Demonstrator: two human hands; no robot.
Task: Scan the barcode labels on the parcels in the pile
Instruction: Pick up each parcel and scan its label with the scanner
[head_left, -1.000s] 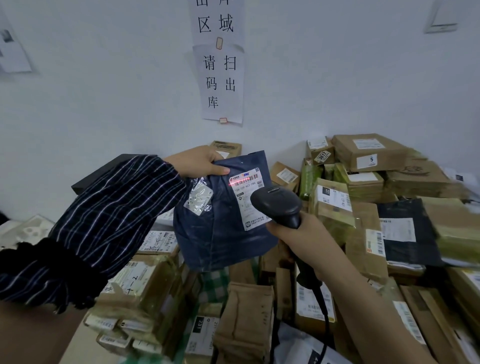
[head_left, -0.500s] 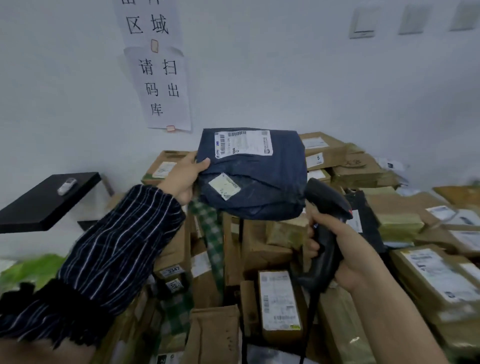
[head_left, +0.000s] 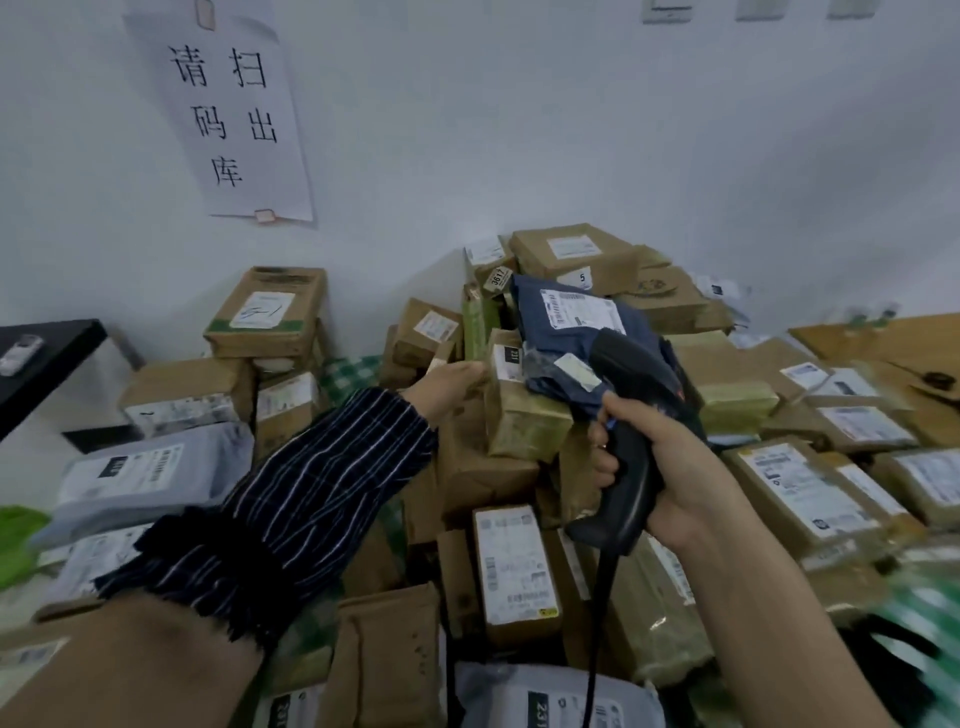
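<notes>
A pile of parcels fills the lower half of the view. The dark blue parcel (head_left: 563, 332) lies on top of the pile with its white barcode label (head_left: 576, 307) facing up. My left hand (head_left: 449, 387), in a striped sleeve, reaches forward with straight fingers that touch the left edge of a tape-wrapped brown box (head_left: 519, 421) marked 331. My right hand (head_left: 670, 467) grips the handle of the black barcode scanner (head_left: 631, 364). The scanner's head sits over the near corner of the blue parcel, and its cable hangs down.
A black shelf (head_left: 47, 364) with a small white device (head_left: 18, 354) juts out at the left. A paper sign (head_left: 234, 114) hangs on the white wall. Grey poly bags (head_left: 140, 467) lie at the left, labelled cardboard boxes (head_left: 795, 488) at the right.
My left hand has let go of the blue parcel, which now lies on the pile. That hand has moved down to the brown box. The scanner followed to the right.
</notes>
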